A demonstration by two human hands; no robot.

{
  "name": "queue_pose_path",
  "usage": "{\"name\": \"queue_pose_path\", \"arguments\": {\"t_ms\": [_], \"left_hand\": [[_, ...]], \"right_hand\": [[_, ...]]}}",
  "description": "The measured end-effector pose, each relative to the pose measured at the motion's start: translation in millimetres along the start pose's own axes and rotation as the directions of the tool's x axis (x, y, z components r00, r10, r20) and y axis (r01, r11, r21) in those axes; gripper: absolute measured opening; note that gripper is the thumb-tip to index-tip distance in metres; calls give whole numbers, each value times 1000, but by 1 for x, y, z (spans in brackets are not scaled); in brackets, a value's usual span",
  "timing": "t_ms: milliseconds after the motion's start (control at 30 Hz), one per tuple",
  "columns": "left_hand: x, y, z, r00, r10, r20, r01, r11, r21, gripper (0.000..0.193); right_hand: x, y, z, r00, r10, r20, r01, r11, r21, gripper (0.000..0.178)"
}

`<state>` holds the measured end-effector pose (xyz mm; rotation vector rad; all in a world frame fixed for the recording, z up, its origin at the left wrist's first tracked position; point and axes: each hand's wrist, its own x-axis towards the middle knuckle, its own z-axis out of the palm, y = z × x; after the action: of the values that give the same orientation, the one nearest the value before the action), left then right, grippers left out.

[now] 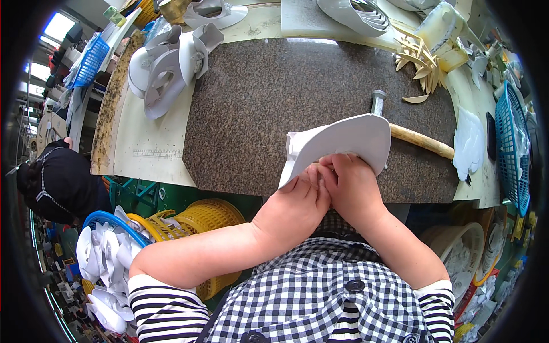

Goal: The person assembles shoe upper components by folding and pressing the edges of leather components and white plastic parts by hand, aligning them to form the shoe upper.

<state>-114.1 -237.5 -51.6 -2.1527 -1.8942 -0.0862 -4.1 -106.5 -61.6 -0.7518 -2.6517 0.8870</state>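
Note:
Close to my body, over the front part of a dark speckled stone slab (257, 114), I hold a white shoe upper (349, 136). My left hand (294, 207) is closed on its near left edge. The fingers of my right hand (355, 187) are closed on its near edge too, and both hands' fingertips meet there. Whether something small is pinched between them I cannot tell. Just behind the shoe upper lies a hammer (422, 140) with a wooden handle, its metal head pointing away from me.
More white shoe uppers (166, 71) are heaped at the slab's left. Tan curved pieces (420, 66) are piled at the far right, near a yellowish container (440, 34). A blue basket (510, 148) stands right. Yellow baskets (209, 220) sit below left. Another person (60, 183) is at left.

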Motion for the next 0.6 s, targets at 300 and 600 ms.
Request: {"name": "queue_pose_path", "arguments": {"t_ms": [300, 600], "left_hand": [[6, 10, 0, 988, 93, 127, -112, 982, 151, 36], [8, 8, -1, 991, 98, 88, -107, 989, 103, 33]], "right_hand": [[-23, 12, -7, 920, -363, -146, 311, 905, -289, 26], [-9, 10, -4, 955, -209, -211, 167, 966, -199, 12]]}}
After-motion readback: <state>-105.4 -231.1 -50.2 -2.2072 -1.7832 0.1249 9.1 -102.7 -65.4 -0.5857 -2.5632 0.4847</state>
